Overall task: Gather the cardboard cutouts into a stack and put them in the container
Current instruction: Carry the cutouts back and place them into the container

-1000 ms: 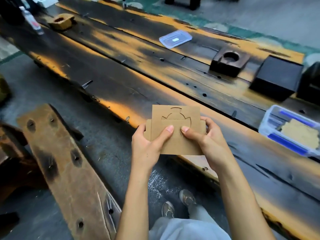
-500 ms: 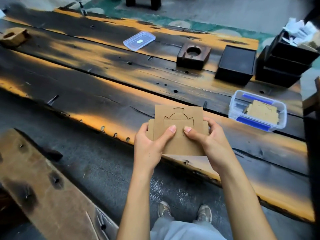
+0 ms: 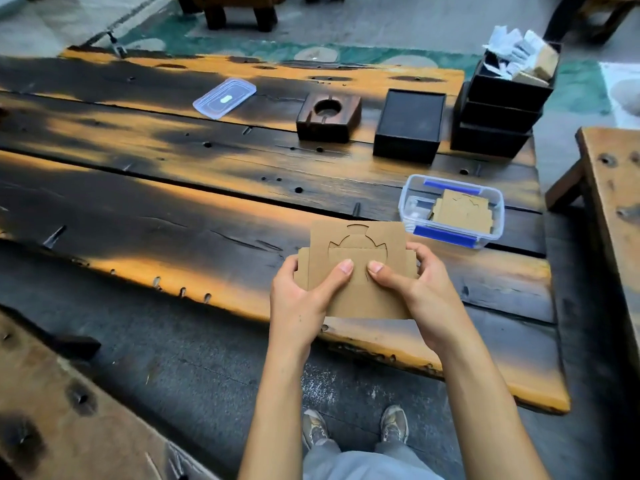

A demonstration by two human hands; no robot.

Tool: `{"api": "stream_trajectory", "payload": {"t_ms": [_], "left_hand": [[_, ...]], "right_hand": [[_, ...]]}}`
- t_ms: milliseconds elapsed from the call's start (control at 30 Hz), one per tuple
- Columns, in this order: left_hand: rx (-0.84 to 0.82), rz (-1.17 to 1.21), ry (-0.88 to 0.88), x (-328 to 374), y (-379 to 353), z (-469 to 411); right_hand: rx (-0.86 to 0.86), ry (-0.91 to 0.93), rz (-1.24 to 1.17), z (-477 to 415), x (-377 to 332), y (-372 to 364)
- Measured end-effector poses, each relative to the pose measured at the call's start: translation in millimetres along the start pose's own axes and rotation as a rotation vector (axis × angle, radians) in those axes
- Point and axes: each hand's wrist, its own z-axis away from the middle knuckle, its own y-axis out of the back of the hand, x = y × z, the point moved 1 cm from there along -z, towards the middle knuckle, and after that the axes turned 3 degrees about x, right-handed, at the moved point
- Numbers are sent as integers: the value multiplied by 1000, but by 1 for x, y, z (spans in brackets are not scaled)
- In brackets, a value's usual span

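Soft, even daylight, fairly dim; no hard shadows; the hands throw only faint shade on the cardboard stack point(image 3: 356, 271); a mild sheen lies on the clear lid point(image 3: 224, 97); the table point(image 3: 173, 202) bows with wide-angle distortion toward the edges; the corners are soft and smeared; the centre is sharpest.

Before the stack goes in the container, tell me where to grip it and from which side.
Keep gripping the cardboard stack by its short side edges, left hand and right hand coming from opposite sides. The flat sheets sit slightly offset, so side pressure probably keeps them aligned. The clear container lies right, lid off.
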Motion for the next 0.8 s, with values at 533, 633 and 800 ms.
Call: {"api": "stream_trajectory", "payload": {"t_ms": [533,633,800], "left_hand": [[-113,-96,-7,-15,-131,32],[-109,-210,-19,-18,-151,36],[-205,-303,-88,-16,-170,38]], "right_hand": [[115,22,-18,-1,-24,137],[145,24,-21,-1,-27,160],[198,12,-9,-3,-23,185]]}}
